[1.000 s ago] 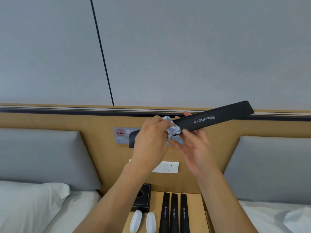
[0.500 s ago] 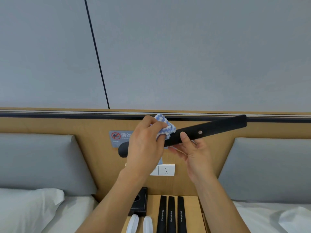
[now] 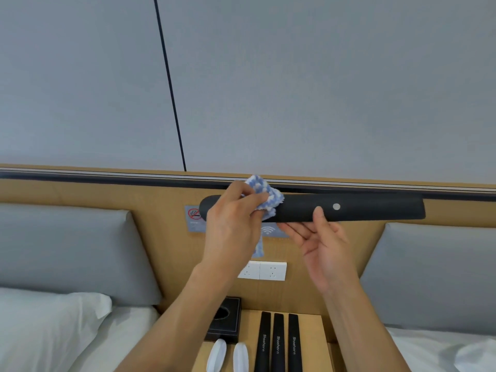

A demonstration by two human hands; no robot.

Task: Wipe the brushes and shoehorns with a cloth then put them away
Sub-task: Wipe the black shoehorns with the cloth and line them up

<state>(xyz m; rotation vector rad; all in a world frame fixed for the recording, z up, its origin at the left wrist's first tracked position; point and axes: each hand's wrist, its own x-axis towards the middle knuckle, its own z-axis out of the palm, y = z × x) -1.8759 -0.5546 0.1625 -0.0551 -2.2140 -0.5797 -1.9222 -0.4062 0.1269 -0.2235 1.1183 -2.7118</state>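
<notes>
Head view, item 1: black shoehorn (image 3: 349, 210), held level at headboard height, well above the desk (image 3: 312, 345). Its plain side faces the camera, with a small pale rivet showing. Step in hand, by judgement: wiping this shoehorn, with the cloth near its left, rounded end. The next move likely calls for running the cloth along the remaining length toward the right end, then laying the piece down with the others.

Item 2: left hand (image 3: 230, 224). Fingers curled round a bunched blue-and-white cloth (image 3: 264, 196), pressing it against the shoehorn; a tail of the cloth hangs below the hand.

Item 3: right hand (image 3: 322, 245). Palm up and mostly spread, it supports the shoehorn from beneath on extended fingers, the thumb (image 3: 319, 214) laid on the near face. A light pinch rather than a full grip.

Item 4: three black shoehorns (image 3: 277, 342), lettered "Shoehorn", side by side on the desk. Whether they are already wiped cannot be told.

Item 5: two white brushes (image 3: 228, 355), just left of those shoehorns, partly cut off by the frame edge.

Item 6: black tissue box (image 3: 224, 318), behind the brushes.

Item 7: wooden headboard (image 3: 80, 194) with double wall socket (image 3: 261, 270); grey cushions and white pillows to either side.
</notes>
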